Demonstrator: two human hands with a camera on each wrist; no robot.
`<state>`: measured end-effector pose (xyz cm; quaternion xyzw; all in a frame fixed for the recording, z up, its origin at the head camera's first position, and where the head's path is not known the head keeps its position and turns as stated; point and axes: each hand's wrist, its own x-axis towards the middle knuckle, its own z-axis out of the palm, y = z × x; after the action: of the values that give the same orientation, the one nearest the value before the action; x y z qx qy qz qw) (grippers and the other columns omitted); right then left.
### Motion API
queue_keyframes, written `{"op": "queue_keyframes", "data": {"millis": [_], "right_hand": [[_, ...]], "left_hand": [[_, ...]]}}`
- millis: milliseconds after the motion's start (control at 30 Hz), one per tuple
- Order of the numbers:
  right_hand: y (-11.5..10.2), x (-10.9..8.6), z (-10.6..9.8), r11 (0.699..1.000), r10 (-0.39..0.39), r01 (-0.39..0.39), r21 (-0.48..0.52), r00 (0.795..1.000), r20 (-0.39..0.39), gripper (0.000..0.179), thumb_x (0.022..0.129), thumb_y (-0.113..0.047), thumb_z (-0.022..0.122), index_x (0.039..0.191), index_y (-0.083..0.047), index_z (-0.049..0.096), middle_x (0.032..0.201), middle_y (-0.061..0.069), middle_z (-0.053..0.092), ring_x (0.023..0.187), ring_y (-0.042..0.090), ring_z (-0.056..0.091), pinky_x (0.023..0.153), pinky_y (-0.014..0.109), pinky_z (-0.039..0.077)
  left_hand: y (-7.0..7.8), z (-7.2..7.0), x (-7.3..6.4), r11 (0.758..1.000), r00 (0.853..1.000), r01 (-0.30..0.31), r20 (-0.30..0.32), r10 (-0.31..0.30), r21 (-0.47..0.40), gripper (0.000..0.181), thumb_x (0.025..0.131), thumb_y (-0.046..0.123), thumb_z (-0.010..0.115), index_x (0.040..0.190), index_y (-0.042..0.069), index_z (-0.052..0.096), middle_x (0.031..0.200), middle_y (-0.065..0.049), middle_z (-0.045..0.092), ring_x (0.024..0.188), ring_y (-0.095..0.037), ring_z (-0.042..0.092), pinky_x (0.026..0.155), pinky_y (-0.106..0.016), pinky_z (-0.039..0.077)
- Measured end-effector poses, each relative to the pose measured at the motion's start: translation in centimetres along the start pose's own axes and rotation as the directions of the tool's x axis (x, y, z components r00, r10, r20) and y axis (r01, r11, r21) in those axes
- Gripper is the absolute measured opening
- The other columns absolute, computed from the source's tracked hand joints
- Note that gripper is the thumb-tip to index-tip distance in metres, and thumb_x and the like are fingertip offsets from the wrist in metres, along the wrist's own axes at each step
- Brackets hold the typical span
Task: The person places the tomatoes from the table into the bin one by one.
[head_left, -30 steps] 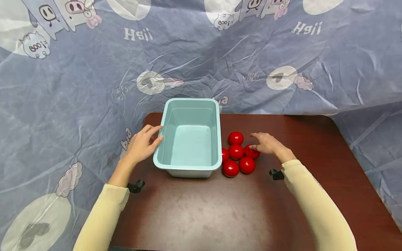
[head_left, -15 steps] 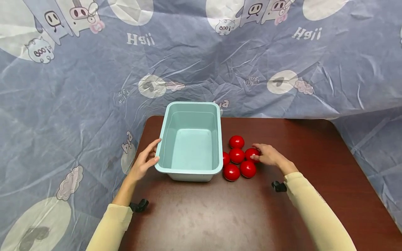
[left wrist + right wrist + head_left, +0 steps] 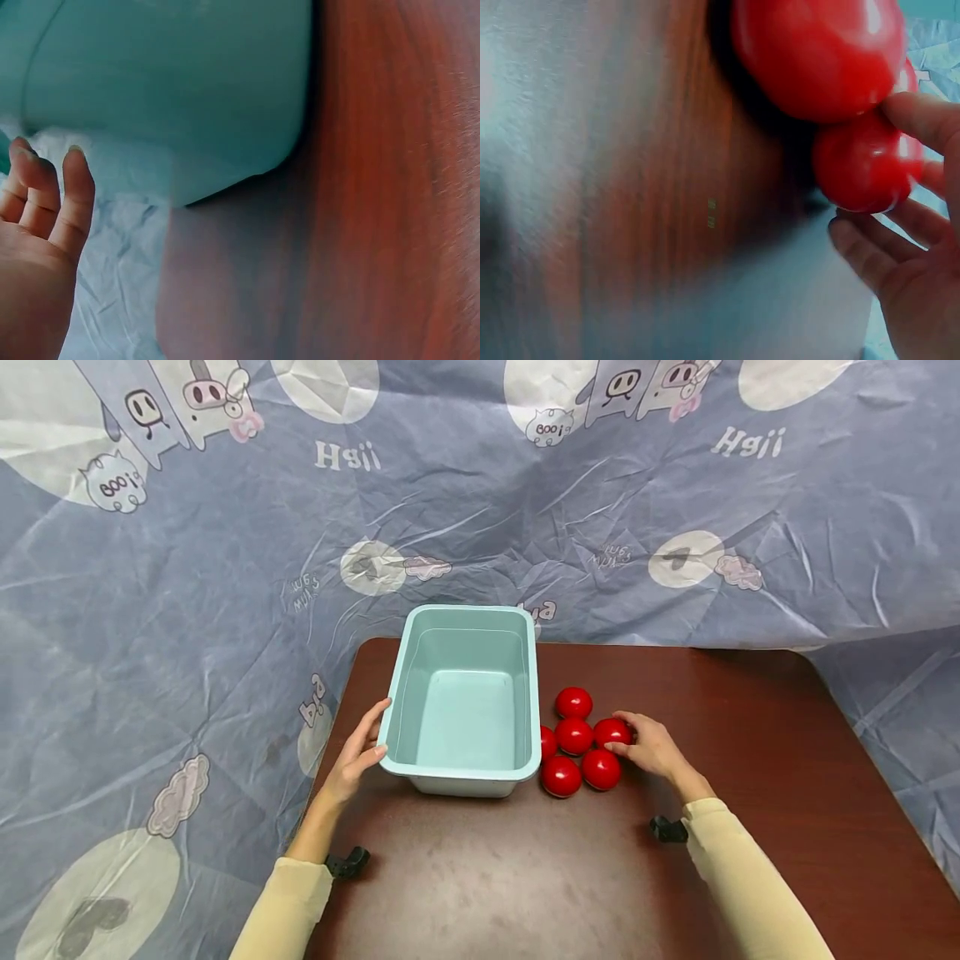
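Observation:
A pale blue-green plastic tub [image 3: 469, 773] stands on the table, with nothing inside. My left hand [image 3: 352, 764] is at its left side, thumb and fingertips touching the rim; in the left wrist view, the fingers [image 3: 78, 195] are lightly bent beside the tub's wall [image 3: 187, 90]. Right of the tub lie several glossy red balls [image 3: 574, 737] in a cluster. My right hand [image 3: 654, 747] holds the rightmost red ball [image 3: 612, 732] between thumb and fingers. In the right wrist view, this ball [image 3: 862, 161] sits between the thumb and the fingers, behind a nearer red ball [image 3: 817, 52].
The dark wooden table [image 3: 510, 877] extends in front and to the right. A blue-grey printed sheet [image 3: 465, 510] hangs behind the table and along its left side. A black wrist mount [image 3: 348, 863] is on the left wrist, another [image 3: 667, 830] on the right.
My left hand has slid nearer along the tub's left rim. My right hand has come down and closed its thumb and fingers round the rightmost ball. The head view has shifted slightly.

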<state>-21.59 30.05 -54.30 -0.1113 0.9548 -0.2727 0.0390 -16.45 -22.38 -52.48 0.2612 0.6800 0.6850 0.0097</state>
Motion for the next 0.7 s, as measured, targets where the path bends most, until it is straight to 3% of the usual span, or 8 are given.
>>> {"op": "queue_keyframes", "data": {"millis": [100, 333, 700], "right_hand": [[0.3, -0.2, 0.6, 0.998, 0.041, -0.039, 0.053, 0.999, -0.032, 0.060, 0.083, -0.026, 0.075, 0.134, -0.004, 0.053, 0.128, 0.025, 0.058, 0.109, 0.039, 0.057, 0.093, 0.055, 0.046], [0.8, -0.6, 1.3, 0.977, 0.112, -0.094, 0.192, 0.990, -0.082, 0.062, 0.083, -0.029, 0.076, 0.136, -0.008, 0.053, 0.125, 0.022, 0.061, 0.099, 0.035, 0.067, 0.083, 0.047, 0.055], [0.6, -0.7, 1.1, 0.962, 0.146, -0.119, 0.247, 0.985, -0.093, 0.065, 0.083, -0.035, 0.075, 0.138, -0.008, 0.051, 0.131, 0.023, 0.057, 0.105, 0.040, 0.066, 0.086, 0.050, 0.053]], "left_hand": [[-0.6, 0.6, -0.3, 1.000, 0.999, -0.001, -0.034, 0.001, 0.006, 0.070, 0.088, 0.010, 0.037, 0.156, 0.010, 0.017, 0.130, -0.018, 0.054, 0.115, -0.030, 0.059, 0.088, -0.033, 0.051], [-1.0, 1.7, -0.1, 1.000, 0.993, -0.019, -0.114, 0.018, -0.009, 0.072, 0.087, 0.019, 0.035, 0.156, 0.014, 0.019, 0.154, -0.020, 0.028, 0.131, -0.038, 0.038, 0.100, -0.033, 0.040], [-1.0, 1.7, -0.1, 0.998, 0.994, -0.036, -0.103, 0.030, -0.052, 0.072, 0.086, 0.016, 0.034, 0.156, 0.011, 0.017, 0.157, -0.021, 0.022, 0.135, -0.027, 0.035, 0.104, -0.028, 0.037]]}}
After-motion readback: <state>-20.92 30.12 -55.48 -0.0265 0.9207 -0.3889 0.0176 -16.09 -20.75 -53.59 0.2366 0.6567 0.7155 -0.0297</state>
